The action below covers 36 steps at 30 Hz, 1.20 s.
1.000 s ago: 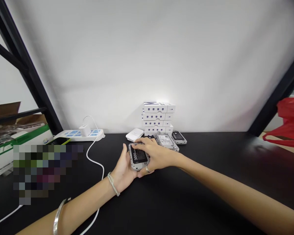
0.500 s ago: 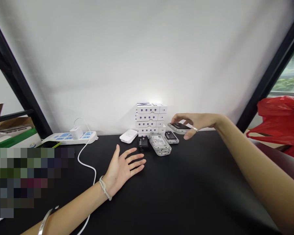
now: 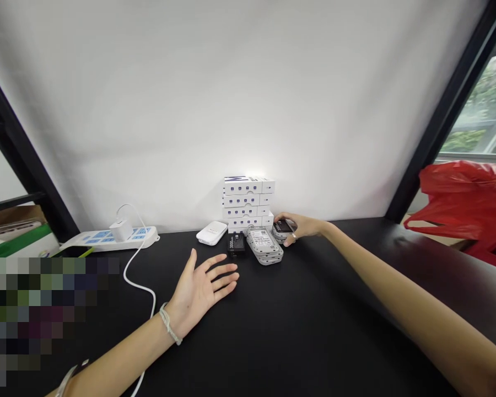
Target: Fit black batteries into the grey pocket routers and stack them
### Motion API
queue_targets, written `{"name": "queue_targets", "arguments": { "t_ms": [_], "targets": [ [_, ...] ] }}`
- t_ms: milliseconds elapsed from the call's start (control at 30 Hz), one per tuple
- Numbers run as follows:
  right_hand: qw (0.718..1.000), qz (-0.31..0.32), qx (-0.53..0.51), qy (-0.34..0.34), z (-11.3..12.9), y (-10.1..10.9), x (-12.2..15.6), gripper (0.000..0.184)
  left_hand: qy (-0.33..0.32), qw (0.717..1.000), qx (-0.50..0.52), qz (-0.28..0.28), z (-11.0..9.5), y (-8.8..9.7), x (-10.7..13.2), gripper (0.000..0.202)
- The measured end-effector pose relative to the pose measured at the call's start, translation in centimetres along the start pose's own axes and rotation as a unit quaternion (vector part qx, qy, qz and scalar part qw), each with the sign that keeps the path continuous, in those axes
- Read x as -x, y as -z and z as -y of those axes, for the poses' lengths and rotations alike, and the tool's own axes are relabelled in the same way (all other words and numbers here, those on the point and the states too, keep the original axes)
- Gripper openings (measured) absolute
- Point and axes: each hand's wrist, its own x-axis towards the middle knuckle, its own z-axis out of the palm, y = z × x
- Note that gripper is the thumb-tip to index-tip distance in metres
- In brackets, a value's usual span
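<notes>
My right hand [image 3: 300, 225] is closed around the edges of a white device with a black battery [image 3: 281, 226] in its open back, resting it on a like device beside the boxes. To its left is a stack of white devices [image 3: 262, 241] whose top one shows a label in an open battery bay. Black batteries [image 3: 236, 242], one marked 3000mAh, lie left of that stack. My left hand [image 3: 204, 284] is open, palm up with fingers spread, in front of the batteries and holding nothing. A closed white device [image 3: 212, 233] lies behind it.
White boxes [image 3: 243, 212] are piled against the wall. A power strip [image 3: 103, 238] with a white charger [image 3: 121, 229] stands at the left, its white cable [image 3: 139, 286] running down the black table. A red plastic bag [image 3: 463, 204] is at the right.
My right hand has lowered the battery-fitted device leftward onto the one beside the boxes. My left hand stays open in nearly the same place. The view has shifted slightly.
</notes>
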Motion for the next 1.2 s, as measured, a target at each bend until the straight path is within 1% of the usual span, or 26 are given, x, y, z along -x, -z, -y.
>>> {"name": "queue_targets", "arguments": {
  "t_ms": [100,167,267,300,333,400,467,533,600,700,867,933,1000,1033,1100,1200],
  "targets": [
    [1.000,0.006,0.010,0.002,0.4,0.8,0.4,0.095,0.005,1.000,0.001,-0.003,-0.1,0.0,-0.1,0.059],
    [1.000,-0.009,0.022,-0.001,1.4,2.0,0.9,0.091,0.005,1.000,0.004,-0.004,-0.1,-0.1,-0.1,0.059],
    [0.998,-0.049,0.038,-0.004,4.2,3.9,1.9,0.078,0.002,1.000,0.003,0.000,-0.1,-0.2,-0.2,0.061],
    [0.998,-0.049,0.043,0.003,5.3,4.2,2.1,0.075,0.004,1.000,0.003,0.000,0.0,-0.2,-0.2,0.062],
    [0.998,-0.036,0.049,0.016,6.4,4.1,2.3,0.074,0.005,1.000,0.004,0.001,0.0,-0.2,-0.2,0.062],
    [0.996,0.016,0.069,0.050,8.4,3.2,2.1,0.079,0.009,1.000,0.006,0.002,0.0,-0.1,-0.2,0.063],
    [0.991,0.056,0.101,0.073,9.7,1.6,1.6,0.095,0.010,1.000,0.008,0.006,0.0,0.0,-0.2,0.064],
    [0.987,0.065,0.128,0.078,10.2,0.0,1.1,0.110,0.011,1.000,0.007,0.008,0.0,0.0,-0.2,0.064],
    [0.985,0.066,0.142,0.078,10.2,-1.1,0.6,0.116,0.011,1.000,0.004,0.012,0.0,0.1,-0.3,0.063],
    [0.983,0.066,0.155,0.077,10.1,-1.6,0.5,0.116,0.014,1.000,0.003,0.018,0.1,0.2,-0.4,0.061],
    [0.977,0.067,0.187,0.076,10.0,-1.5,0.6,0.117,0.009,1.000,0.003,0.019,0.2,0.2,-0.4,0.060],
    [0.978,0.064,0.187,0.070,10.1,-1.3,0.6,0.119,0.007,1.000,0.004,0.007,0.2,0.2,-0.4,0.060],
    [0.978,0.047,0.192,0.070,10.7,-1.0,0.9,0.121,0.008,1.000,0.003,-0.011,0.2,0.1,-0.4,0.059],
    [0.977,0.035,0.192,0.081,11.3,-1.0,1.2,0.121,0.009,1.000,0.000,-0.016,0.2,0.1,-0.4,0.059],
    [0.975,0.010,0.179,0.131,13.0,-1.5,1.7,0.119,0.009,1.000,-0.006,-0.016,0.2,-0.1,-0.3,0.060],
    [0.965,-0.004,0.140,0.223,16.0,-3.5,2.4,0.113,0.004,1.000,-0.008,0.001,0.1,-0.5,0.1,0.060]
  ]
}}
